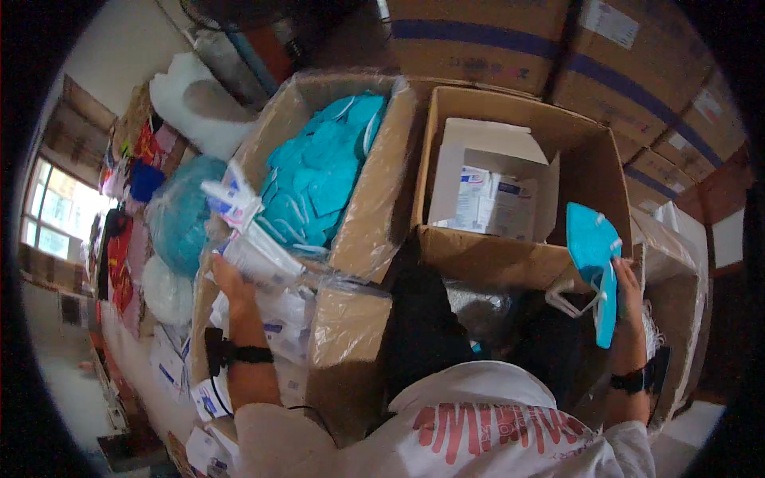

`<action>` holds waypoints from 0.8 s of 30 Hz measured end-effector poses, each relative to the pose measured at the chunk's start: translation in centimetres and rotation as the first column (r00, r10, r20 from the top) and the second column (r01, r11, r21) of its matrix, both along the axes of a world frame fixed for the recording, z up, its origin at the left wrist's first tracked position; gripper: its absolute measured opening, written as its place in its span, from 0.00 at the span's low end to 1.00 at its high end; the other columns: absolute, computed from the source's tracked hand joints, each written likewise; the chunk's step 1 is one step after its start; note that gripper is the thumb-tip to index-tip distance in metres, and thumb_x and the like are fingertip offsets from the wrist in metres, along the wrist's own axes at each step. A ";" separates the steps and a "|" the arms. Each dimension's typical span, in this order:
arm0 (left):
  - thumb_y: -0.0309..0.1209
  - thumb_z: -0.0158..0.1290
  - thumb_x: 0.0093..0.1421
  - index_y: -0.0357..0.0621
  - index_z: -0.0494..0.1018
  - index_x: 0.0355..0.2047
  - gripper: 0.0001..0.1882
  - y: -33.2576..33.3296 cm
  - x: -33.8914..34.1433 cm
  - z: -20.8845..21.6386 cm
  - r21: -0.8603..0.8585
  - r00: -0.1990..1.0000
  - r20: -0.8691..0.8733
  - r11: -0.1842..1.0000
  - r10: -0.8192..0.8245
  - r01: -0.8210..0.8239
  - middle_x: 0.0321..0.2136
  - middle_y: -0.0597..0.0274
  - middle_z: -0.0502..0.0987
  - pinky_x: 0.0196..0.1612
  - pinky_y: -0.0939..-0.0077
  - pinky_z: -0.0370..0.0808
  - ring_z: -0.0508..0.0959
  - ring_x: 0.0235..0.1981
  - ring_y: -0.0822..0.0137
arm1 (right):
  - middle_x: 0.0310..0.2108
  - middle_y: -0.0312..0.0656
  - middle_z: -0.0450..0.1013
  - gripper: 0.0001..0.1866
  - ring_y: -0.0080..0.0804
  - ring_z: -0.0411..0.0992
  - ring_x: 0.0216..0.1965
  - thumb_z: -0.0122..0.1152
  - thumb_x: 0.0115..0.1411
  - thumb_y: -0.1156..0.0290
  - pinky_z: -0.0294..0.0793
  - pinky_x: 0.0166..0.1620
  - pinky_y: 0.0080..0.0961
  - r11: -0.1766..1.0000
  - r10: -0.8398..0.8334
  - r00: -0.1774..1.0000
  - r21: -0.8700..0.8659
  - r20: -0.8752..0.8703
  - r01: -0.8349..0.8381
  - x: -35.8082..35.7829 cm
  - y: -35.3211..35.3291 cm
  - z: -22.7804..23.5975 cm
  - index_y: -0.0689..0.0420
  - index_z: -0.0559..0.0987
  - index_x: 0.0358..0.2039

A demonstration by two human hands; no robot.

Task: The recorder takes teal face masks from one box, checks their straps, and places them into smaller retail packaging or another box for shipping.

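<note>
My right hand point(627, 288) is closed on a teal face mask point(594, 239) with white ear loops, held up at the right edge of a cardboard box. The mask is bent, with one part hanging down. At the left, my left hand point(229, 276) grips a white plastic packet point(259, 253) with blue and pink print. That packet is above a carton of similar white packets point(291, 315). Just beyond it, a plastic-lined carton point(370, 187) holds a heap of teal masks point(319, 179).
Ahead stands an open cardboard box point(522, 259) with a white inner box point(446, 187) holding printed packets point(498, 199). Large taped cartons point(474, 44) are stacked behind. A teal-filled plastic bag point(183, 211) lies far left. Another open carton point(673, 295) is at the right.
</note>
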State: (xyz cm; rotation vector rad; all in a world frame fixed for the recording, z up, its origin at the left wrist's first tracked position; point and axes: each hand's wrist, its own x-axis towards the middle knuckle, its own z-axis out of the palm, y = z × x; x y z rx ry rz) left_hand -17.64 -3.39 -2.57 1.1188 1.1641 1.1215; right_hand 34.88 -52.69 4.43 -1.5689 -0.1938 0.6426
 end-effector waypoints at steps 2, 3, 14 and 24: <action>0.45 0.35 0.61 0.34 0.60 0.50 0.27 -0.7 -8.0 0.4 -0.006 0.778 -0.567 0.945 -0.272 0.326 0.47 0.49 0.66 0.46 0.61 0.67 0.69 0.46 0.54 | 0.33 0.34 0.71 0.19 0.20 0.69 0.31 0.51 0.58 0.58 0.68 0.33 0.17 0.999 -0.007 0.998 -0.045 -0.063 0.004 -0.8 -0.9 -0.8 0.59 0.70 0.43; 0.46 0.36 0.61 0.34 0.59 0.50 0.27 -2.2 -10.1 -1.0 -0.034 0.549 -0.809 0.949 -0.211 0.314 0.47 0.48 0.66 0.46 0.61 0.67 0.68 0.47 0.52 | 0.33 0.34 0.71 0.18 0.19 0.69 0.31 0.51 0.58 0.59 0.69 0.32 0.17 0.999 -0.021 0.994 -0.042 -0.111 0.016 -1.1 -0.9 -1.2 0.59 0.71 0.43; 0.42 0.48 0.54 0.50 0.58 0.55 0.28 -18.3 -2.8 -7.4 0.094 0.072 -0.995 0.917 0.072 0.388 0.59 0.52 0.50 0.51 0.31 0.46 0.50 0.60 0.54 | 0.30 0.32 0.71 0.14 0.17 0.68 0.28 0.50 0.59 0.61 0.68 0.30 0.14 0.992 0.103 0.989 -0.056 -0.106 -0.109 -2.7 2.7 -0.7 0.58 0.72 0.38; 0.40 0.46 0.55 0.52 0.63 0.52 0.23 -11.2 -3.2 -17.6 -0.319 -0.209 -0.947 0.785 -0.244 0.531 0.57 0.54 0.55 0.53 0.47 0.55 0.55 0.58 0.57 | 0.29 0.30 0.70 0.12 0.15 0.66 0.29 0.49 0.60 0.63 0.67 0.33 0.13 0.940 0.342 0.934 0.040 -0.103 -0.340 -6.6 7.5 -1.0 0.59 0.72 0.37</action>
